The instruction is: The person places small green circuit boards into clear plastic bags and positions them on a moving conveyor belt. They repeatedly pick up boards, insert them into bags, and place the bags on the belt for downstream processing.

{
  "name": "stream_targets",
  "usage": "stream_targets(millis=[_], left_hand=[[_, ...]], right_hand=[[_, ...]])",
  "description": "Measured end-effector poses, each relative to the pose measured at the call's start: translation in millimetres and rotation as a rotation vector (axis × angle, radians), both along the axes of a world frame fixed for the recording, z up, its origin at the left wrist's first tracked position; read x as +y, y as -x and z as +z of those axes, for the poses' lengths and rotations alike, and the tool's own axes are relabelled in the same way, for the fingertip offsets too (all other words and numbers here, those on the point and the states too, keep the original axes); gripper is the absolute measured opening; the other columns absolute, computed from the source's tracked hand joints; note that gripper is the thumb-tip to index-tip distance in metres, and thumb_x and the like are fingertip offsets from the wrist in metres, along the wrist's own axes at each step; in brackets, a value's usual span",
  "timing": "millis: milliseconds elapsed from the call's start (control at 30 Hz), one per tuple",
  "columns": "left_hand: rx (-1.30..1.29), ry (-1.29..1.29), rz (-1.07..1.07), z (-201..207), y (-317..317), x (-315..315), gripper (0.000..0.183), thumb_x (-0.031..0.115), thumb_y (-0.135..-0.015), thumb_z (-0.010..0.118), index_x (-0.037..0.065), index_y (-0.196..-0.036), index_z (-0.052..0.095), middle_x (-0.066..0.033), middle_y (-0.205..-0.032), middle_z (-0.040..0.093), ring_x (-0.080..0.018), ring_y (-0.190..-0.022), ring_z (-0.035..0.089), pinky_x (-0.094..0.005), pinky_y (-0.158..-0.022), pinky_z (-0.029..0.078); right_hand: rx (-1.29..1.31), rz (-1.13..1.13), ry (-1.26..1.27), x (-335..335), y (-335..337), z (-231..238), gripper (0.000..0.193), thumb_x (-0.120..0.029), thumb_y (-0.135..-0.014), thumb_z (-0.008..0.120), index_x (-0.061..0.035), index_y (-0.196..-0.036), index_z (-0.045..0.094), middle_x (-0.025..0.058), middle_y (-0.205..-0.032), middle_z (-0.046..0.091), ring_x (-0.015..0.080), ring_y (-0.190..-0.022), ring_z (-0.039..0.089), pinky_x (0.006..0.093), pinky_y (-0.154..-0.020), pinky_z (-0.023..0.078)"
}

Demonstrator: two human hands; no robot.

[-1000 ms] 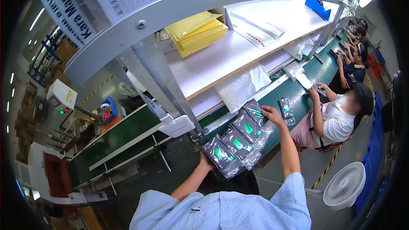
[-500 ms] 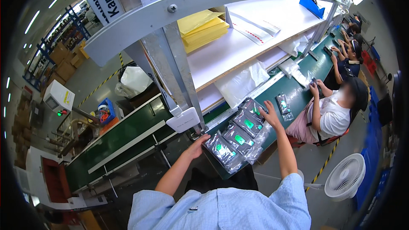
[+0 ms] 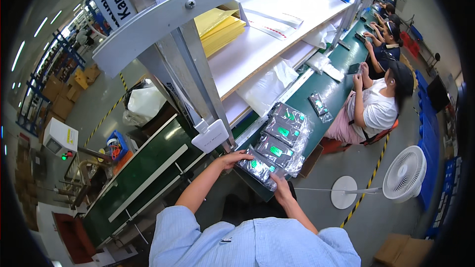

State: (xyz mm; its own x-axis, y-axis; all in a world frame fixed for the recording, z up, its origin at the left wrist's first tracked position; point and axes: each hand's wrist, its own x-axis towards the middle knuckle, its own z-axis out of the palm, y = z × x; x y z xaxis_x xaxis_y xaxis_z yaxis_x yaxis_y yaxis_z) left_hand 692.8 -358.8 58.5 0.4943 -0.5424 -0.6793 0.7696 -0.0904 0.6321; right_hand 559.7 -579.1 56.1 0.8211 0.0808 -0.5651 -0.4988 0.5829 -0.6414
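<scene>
A row of several flat black items in clear plastic bags (image 3: 283, 131), each with a green graphic, lies on the green workbench (image 3: 309, 123) in front of me. At the near end of that row is another bagged black item (image 3: 259, 167). My left hand (image 3: 234, 159) grips its left edge, fingers together over the corner. My right hand (image 3: 281, 188) is closed on its right end, where the loose plastic gathers. Parts of my right fingers are hidden under the bag.
One more bagged item (image 3: 320, 107) lies farther along the bench, near a seated person in a white shirt (image 3: 378, 99). A shelf (image 3: 267, 59) with yellow envelopes (image 3: 217, 32) stands at the back. A white tag (image 3: 210, 137) hangs by the post. A fan (image 3: 403, 174) stands at right.
My right hand has come from the far end of the row to the nearest bag. My left hand has moved onto that bag's left edge. The view has shifted slightly.
</scene>
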Motion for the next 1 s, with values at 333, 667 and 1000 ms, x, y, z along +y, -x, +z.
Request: stream_targets(millis=[333,667,1000], left_hand=[[-0.112,-0.103,-0.043,11,12,-7,0.054,0.023,-0.073,0.070,0.002,-0.117,0.046,-0.0053,-0.107,0.057,-0.0118,-0.098,0.053,-0.0240,-0.085,0.040],[-0.284,-0.154,0.008,1,38,-2,0.081,0.039,-0.064,0.077,-0.002,-0.123,0.040,-0.0134,-0.114,0.048,-0.0203,-0.106,0.047,-0.0299,-0.090,0.037],[-0.368,-0.093,0.153,18,103,-10,0.105,0.031,-0.060,0.081,0.003,-0.133,0.012,-0.0206,-0.125,0.035,-0.0263,-0.113,0.041,-0.0390,-0.093,0.036]], right_hand=[[0.044,0.028,-0.017,13,-9,-3,0.058,-0.020,-0.075,0.070,0.0016,-0.120,0.041,0.0109,-0.111,0.055,0.0207,-0.097,0.056,0.0332,-0.084,0.046],[-0.078,0.061,-0.156,9,-2,-5,0.063,-0.020,-0.075,0.069,-0.0014,-0.126,0.036,0.0113,-0.117,0.050,0.0209,-0.103,0.053,0.0333,-0.089,0.044],[-0.102,0.229,-0.009,-16,29,28,0.071,-0.022,-0.071,0.073,-0.0011,-0.127,0.034,0.0112,-0.119,0.049,0.0208,-0.108,0.048,0.0324,-0.094,0.038]])
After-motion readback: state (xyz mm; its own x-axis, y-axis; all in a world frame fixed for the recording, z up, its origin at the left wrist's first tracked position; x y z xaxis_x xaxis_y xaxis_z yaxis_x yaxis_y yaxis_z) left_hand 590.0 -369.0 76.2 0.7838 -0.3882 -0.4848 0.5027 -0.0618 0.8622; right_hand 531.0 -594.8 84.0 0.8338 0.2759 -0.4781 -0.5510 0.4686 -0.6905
